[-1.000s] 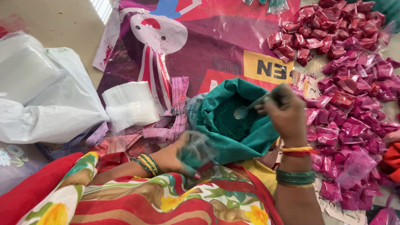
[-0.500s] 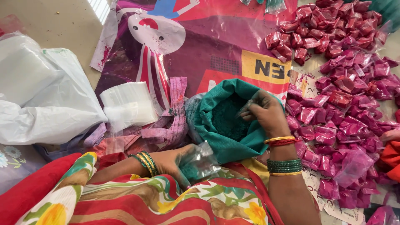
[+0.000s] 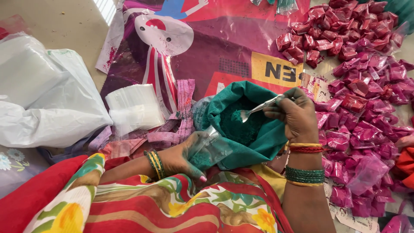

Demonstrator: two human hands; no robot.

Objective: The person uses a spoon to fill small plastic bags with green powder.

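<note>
Green powder (image 3: 241, 127) fills an open green bag (image 3: 263, 142) that sits at the middle of the view, just above the person's lap and its bright patterned cloth (image 3: 172, 203). The right hand (image 3: 295, 114) is at the bag's right rim, its grip closed narrow on the handle of a metal spoon (image 3: 258, 108); the spoon slants down to the left, and its bowl hangs just over the powder inside the bag's mouth. The left hand (image 3: 183, 157), stained green, lies at the bag's lower left side with its grip closed around a small clear pouch (image 3: 211, 149), whose open end points up toward the spoon and which holds some green powder at its bottom. Bangles ring both wrists. To the left of the bag, a stack of clear pouches (image 3: 133, 105) lies on a big printed sheet (image 3: 207, 47) spread on the floor, with strips of stained pink cloth (image 3: 183, 112) between stack and bag. Farther left rests a large white plastic bag (image 3: 47, 99). On the right, a wide heap of small filled packets (image 3: 362, 86), red ones at the top and pink ones lower down, runs from the top edge down past the right wrist, close to the green bag but apart from both hands.
</note>
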